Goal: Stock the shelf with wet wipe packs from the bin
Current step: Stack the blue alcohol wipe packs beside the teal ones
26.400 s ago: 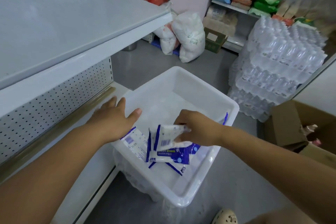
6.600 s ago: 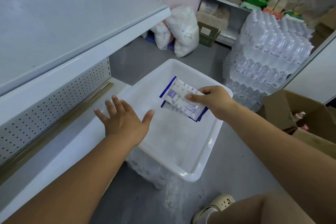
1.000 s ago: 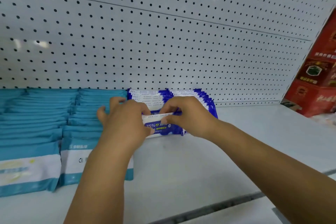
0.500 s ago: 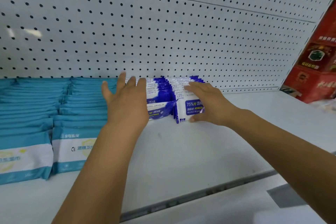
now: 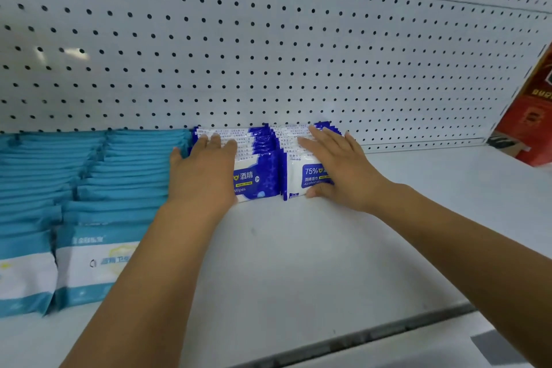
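Note:
Two rows of blue-and-white wet wipe packs stand upright at the back of the white shelf (image 5: 298, 263), against the pegboard. My left hand (image 5: 206, 173) lies flat with straight fingers over the left row of wipe packs (image 5: 260, 170). My right hand (image 5: 337, 170) lies over the right row of wipe packs (image 5: 294, 179), fingers straight on the tops and thumb under the front pack's lower edge. The bin is out of view.
Rows of teal-and-white wipe packs (image 5: 89, 188) fill the shelf to the left, touching the blue rows. A red carton (image 5: 531, 122) stands at the far right. The pegboard back wall (image 5: 268, 39) rises behind. The shelf's front edge (image 5: 358, 337) runs below.
A second ago both hands pinched one pack in front of the rows. Now that pack stands in a row and both hands lie flat over the two rows.

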### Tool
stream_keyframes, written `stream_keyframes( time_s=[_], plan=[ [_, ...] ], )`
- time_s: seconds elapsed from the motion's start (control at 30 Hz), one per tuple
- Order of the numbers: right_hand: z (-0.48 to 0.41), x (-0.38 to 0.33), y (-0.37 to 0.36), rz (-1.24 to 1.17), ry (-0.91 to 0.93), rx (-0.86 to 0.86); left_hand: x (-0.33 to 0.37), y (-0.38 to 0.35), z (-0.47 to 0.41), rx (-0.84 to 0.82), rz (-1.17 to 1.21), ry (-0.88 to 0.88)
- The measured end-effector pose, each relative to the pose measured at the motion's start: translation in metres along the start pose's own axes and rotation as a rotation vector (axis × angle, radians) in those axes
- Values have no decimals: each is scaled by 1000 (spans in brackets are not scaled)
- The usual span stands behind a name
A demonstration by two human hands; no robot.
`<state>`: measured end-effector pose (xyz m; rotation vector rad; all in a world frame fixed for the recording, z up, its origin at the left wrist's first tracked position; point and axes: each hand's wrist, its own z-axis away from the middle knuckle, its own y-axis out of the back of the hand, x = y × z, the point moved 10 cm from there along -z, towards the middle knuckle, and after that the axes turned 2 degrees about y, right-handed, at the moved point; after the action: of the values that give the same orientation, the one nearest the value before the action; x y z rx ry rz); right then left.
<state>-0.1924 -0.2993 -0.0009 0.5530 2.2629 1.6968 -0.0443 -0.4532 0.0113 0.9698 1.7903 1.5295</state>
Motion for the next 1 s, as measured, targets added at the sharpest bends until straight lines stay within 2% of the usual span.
stream_keyframes(
  time_s=[0.2,0.63,0.77,0.87,1.0],
  plan=[
    [-5,-1,-3,21,-16,70,8,-3,-6,-23,-9,-71],
    [9,-3,11,-91,-35,11,9,6,0,-37,20,-117],
    [16,-11,18,-112,-19,6,8,21,8,-23,108,-128],
    [21,-26,33,-152,-9,25,-4,38,25,-2,258,-128],
    [29,-70,60,-363,-3,47,-48,62,65,8,471,-68]
  ],
)
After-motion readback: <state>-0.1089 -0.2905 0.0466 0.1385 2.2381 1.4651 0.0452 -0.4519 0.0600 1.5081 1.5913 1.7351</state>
